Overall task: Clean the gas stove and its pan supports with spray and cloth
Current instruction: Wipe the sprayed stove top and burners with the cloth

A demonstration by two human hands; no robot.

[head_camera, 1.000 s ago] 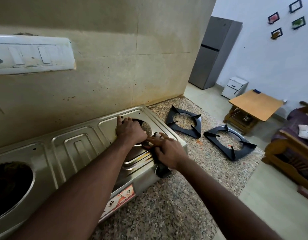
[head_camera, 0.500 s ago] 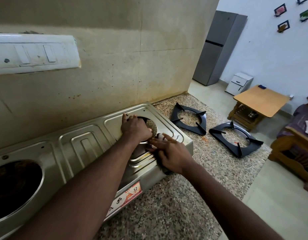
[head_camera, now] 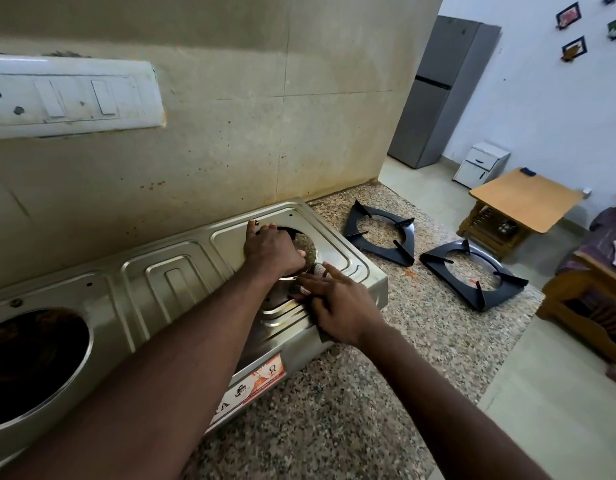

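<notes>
resting on the speckled counter (head_camera: 334,410), the stove (head_camera: 175,285) has both hands at its right burner hole. left hand (head_camera: 272,251) lies flat, fingers spread on the rim; right hand (head_camera: 337,303) pinches something small, unclear what. two supports (head_camera: 379,233) (head_camera: 473,273) lie beside the stove.

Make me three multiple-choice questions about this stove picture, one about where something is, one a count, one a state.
1. Where do the pan supports lie?
A. on the granite counter right of the stove
B. on the burners
C. on the floor

2. How many supports are off the stove?
A. one
B. two
C. four

3. Where are the hands?
A. both at the right burner opening
B. both on the wall switches
C. one lifting a support

Answers: A, both rest on the speckled stone; B, a second one lies beside the first; A, left hand and right hand meet there.
</notes>
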